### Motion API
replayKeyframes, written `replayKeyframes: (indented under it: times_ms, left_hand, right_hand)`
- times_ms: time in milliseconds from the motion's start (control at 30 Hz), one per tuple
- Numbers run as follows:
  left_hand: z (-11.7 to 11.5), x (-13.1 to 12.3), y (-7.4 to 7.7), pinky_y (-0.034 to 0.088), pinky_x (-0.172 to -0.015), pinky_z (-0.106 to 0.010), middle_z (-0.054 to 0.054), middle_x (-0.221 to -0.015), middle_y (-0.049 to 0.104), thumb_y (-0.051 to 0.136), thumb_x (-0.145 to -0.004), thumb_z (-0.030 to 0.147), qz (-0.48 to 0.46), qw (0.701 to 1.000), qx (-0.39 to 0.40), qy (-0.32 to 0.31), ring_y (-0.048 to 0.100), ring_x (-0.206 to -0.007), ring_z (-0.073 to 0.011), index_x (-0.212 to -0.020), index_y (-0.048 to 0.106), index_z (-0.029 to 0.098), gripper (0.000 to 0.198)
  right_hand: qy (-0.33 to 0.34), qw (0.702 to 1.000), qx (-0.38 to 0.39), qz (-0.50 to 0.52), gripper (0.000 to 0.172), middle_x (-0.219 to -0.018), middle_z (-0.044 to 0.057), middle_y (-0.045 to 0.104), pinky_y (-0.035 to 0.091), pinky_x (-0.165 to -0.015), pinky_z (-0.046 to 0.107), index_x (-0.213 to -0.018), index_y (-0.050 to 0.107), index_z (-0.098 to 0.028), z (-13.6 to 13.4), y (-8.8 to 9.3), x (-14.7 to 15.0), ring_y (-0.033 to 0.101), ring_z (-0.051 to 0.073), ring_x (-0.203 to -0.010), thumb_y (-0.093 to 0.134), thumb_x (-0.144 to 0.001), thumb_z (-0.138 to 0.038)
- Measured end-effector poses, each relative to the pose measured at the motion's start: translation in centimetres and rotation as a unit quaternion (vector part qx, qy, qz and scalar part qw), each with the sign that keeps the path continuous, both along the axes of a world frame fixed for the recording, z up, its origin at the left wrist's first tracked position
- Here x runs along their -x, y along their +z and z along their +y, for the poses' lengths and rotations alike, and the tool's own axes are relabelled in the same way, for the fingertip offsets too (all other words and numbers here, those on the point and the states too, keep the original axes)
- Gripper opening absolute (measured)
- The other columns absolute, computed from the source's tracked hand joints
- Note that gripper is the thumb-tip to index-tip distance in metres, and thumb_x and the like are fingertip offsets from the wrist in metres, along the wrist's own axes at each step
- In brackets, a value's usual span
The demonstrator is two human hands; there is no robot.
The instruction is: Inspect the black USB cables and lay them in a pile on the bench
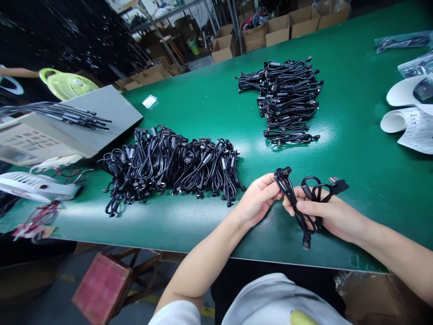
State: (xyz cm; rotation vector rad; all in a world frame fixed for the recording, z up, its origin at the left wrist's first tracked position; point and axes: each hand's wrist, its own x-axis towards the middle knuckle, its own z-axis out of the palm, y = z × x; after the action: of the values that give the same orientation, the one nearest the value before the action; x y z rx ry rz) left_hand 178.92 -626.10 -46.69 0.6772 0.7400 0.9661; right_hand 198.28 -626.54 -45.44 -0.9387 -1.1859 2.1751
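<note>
Between my hands, over the front of the green table (209,232), is a bundled black cable (291,192) with dark plugs at its ends. My left hand (259,198) pinches its upper end near a connector. My right hand (333,216) closes on the middle of the same bundle, and more black cable (318,187) with a flat plug loops over those fingers. Whether these loops belong to the same cable I cannot tell. To the left lies a long heap of bundled black cables (176,162). Farther back, a stack of similar bundles (287,101) lies in rows.
Clear plastic bags (404,42), a white curved object (402,92) and a printed paper (419,131) lie at the right. A grey machine (111,117), green fan (69,85) and white fan (34,186) stand left. Cardboard boxes (277,31) line the far side; a red stool (101,286) stands below.
</note>
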Motion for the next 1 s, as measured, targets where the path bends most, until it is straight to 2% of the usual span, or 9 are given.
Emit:
replayKeyframes:
  times_ms: [200,333,500,667,833,933,1000]
  left_hand:
    - [-0.2,0.1,-0.3,0.051,-0.068,-0.027,0.0,-0.075,0.059,0.081,-0.076,0.045,-0.033,0.999,-0.022,-0.014,0.056,-0.067,-0.012,-0.092,0.061,0.017,0.039]
    - [-0.1,0.1,-0.4,0.051,-0.069,-0.026,0.0,-0.074,0.061,0.085,-0.072,0.039,-0.02,0.999,-0.027,-0.002,0.057,-0.066,-0.011,-0.087,0.061,0.014,0.038]
    - [0.1,0.3,-0.1,0.051,-0.069,-0.026,-0.002,-0.076,0.063,0.08,-0.078,0.037,-0.011,0.999,-0.036,-0.002,0.059,-0.067,-0.0117,-0.093,0.062,0.013,0.033]
    - [0.2,0.8,-0.3,0.05,-0.073,-0.026,0.0,-0.08,0.064,0.078,-0.081,0.027,-0.039,0.998,-0.041,-0.018,0.06,-0.069,-0.0107,-0.106,0.054,0.018,0.036]
    - [0.2,0.5,-0.2,0.051,-0.074,-0.026,0.0,-0.082,0.063,0.076,-0.083,0.028,-0.029,0.999,-0.043,-0.006,0.06,-0.069,-0.0105,-0.105,0.052,0.018,0.034]
    - [0.1,0.2,0.1,0.052,-0.073,-0.024,-0.001,-0.091,0.063,0.078,-0.081,0.03,0.018,0.999,-0.039,0.016,0.061,-0.076,-0.0106,-0.105,0.054,0.018,0.036]
    - [-0.2,-0.1,0.2,0.051,-0.069,-0.022,-0.002,-0.094,0.063,0.078,-0.081,0.033,0.054,0.998,-0.035,-0.007,0.061,-0.077,-0.01,-0.106,0.057,0.017,0.037]
  right_hand:
    - [-0.026,0.997,0.065,0.033,0.03,-0.082,0.004,0.065,0.04,-0.05,0.018,-0.098,0.074,-0.017,0.1,0.0,-0.1,0.052,0.009,-0.06,0.077,-0.082,-0.042]
    - [-0.021,0.995,0.081,0.047,0.031,-0.081,0.004,0.065,0.04,-0.048,0.016,-0.093,0.075,-0.016,0.1,0.0,0.0,0.052,0.007,-0.058,0.08,-0.079,-0.044]
    - [-0.024,0.997,0.063,0.045,0.029,-0.081,0.004,0.064,0.041,-0.048,0.016,-0.099,0.075,-0.019,0.3,-0.2,0.1,0.05,0.007,-0.056,0.076,-0.082,-0.043]
    - [-0.02,0.999,0.038,0.031,0.03,-0.082,0.003,0.062,0.043,-0.047,0.017,-0.1,0.074,-0.019,0.3,-0.4,0.1,0.049,0.007,-0.056,0.076,-0.082,-0.043]
    - [-0.02,0.999,0.028,0.018,0.033,-0.08,0.002,0.06,0.04,-0.044,0.017,-0.097,0.072,-0.017,0.3,-0.4,0.4,0.046,0.006,-0.052,0.077,-0.081,-0.046]
    - [-0.066,0.998,0.01,0.016,0.033,-0.069,-0.002,0.053,0.037,-0.039,0.016,-0.09,0.069,-0.017,0.7,0.0,0.3,0.041,0.005,-0.047,0.08,-0.077,-0.045]
    - [-0.128,0.991,-0.007,0.029,0.03,-0.067,-0.003,0.05,0.037,-0.038,0.015,-0.089,0.068,-0.017,1.1,0.6,0.0,0.04,0.005,-0.047,0.082,-0.076,-0.041]
